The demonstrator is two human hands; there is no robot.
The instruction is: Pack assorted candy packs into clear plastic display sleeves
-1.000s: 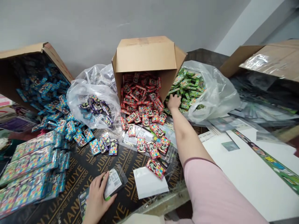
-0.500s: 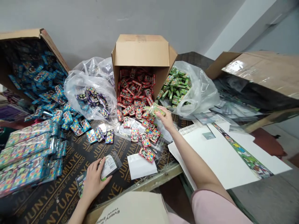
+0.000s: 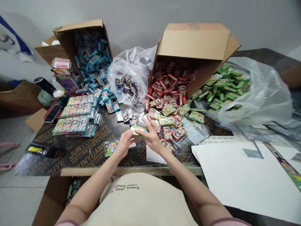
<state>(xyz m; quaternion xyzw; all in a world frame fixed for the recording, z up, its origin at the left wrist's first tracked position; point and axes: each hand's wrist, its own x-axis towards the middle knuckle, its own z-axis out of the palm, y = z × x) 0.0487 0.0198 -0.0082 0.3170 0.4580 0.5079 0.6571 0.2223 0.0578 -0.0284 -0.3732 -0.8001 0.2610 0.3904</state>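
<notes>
My left hand (image 3: 125, 143) and my right hand (image 3: 152, 137) meet over the near middle of the table. Between them is a small green box (image 3: 141, 128), pinched by the fingers of both; part of it is covered. Just beyond, small blue and purple boxes (image 3: 125, 116) stand in a short row. Right of my hands, loose red boxes (image 3: 167, 133) and green boxes (image 3: 196, 116) lie mixed on clear plastic sleeves (image 3: 194, 133). A printed card pack (image 3: 111, 147) lies beneath and left of my left hand, and a white sheet (image 3: 154, 156) under my right wrist.
Cardboard cartons of blue boxes (image 3: 91, 59) and red boxes (image 3: 171, 81) stand tipped at the back. Plastic bags hold purple boxes (image 3: 127, 84) and green boxes (image 3: 231, 84). Stacked wrapped packs (image 3: 72, 124) and a phone (image 3: 53, 113) lie left, white boards (image 3: 223, 175) right.
My right hand has come back from the pile with a green box. My left hand has lifted off the card pack to meet it. More green boxes now lie on the red ones; the view swung left.
</notes>
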